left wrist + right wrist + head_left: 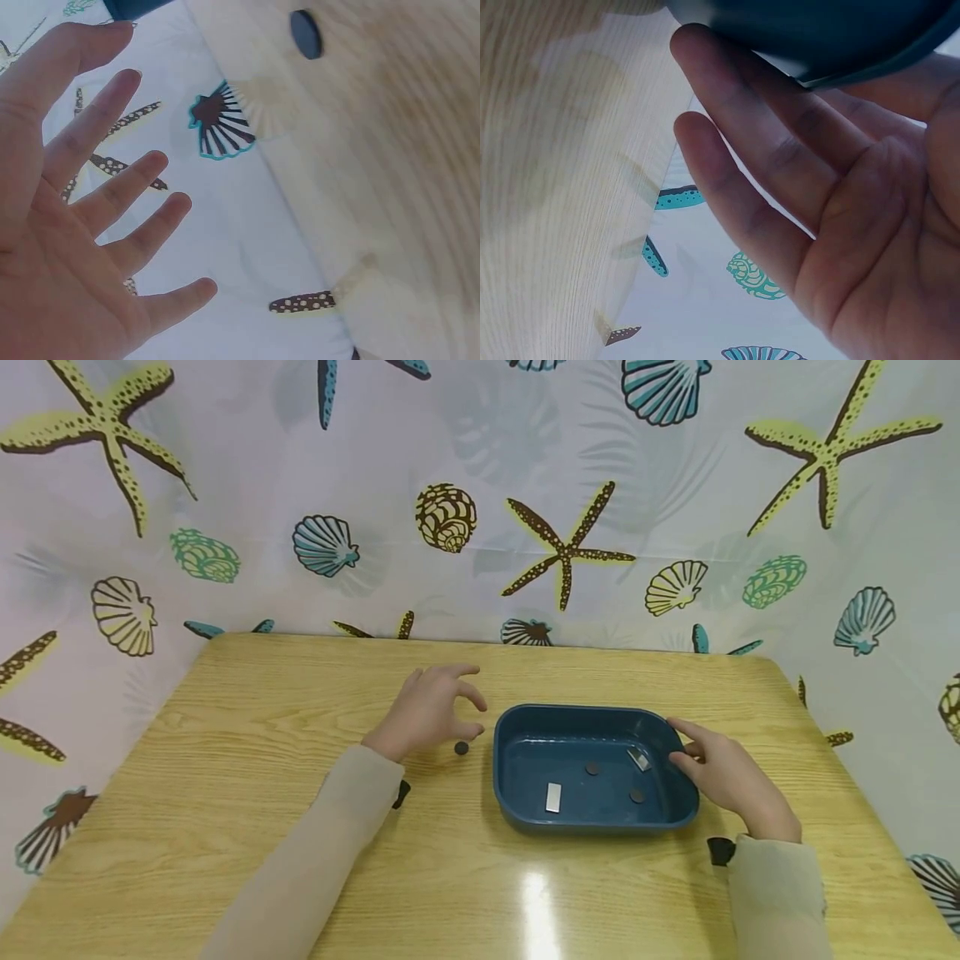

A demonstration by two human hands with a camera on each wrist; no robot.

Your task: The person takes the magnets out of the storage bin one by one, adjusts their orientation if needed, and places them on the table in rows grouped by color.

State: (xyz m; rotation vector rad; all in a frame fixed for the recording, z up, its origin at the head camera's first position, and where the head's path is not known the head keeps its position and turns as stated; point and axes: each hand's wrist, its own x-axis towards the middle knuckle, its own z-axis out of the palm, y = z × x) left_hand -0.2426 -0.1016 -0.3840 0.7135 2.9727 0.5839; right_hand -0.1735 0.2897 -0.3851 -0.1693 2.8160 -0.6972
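Note:
A dark blue plastic basin [532, 764] with rounded corners sits right of the table's middle. Its right end is held by my right hand [727, 774], the thumb over the rim and fingers along the outer wall [780, 37]. Inside lie two small dark discs [592, 768] and two silvery rectangular pieces [553, 797]. My left hand [429, 706] hovers left of the basin with fingers spread and nothing in them. Just below its thumb, a small dark round disc [461, 747] is on the wood; the left wrist view shows this disc [306, 34] apart from the fingers.
The light wooden table [247, 760] has rounded far corners. Behind and beside it hangs a white cloth [390, 585] printed with starfish and shells. Each sleeved forearm has a small black piece [721, 852] at the wrist.

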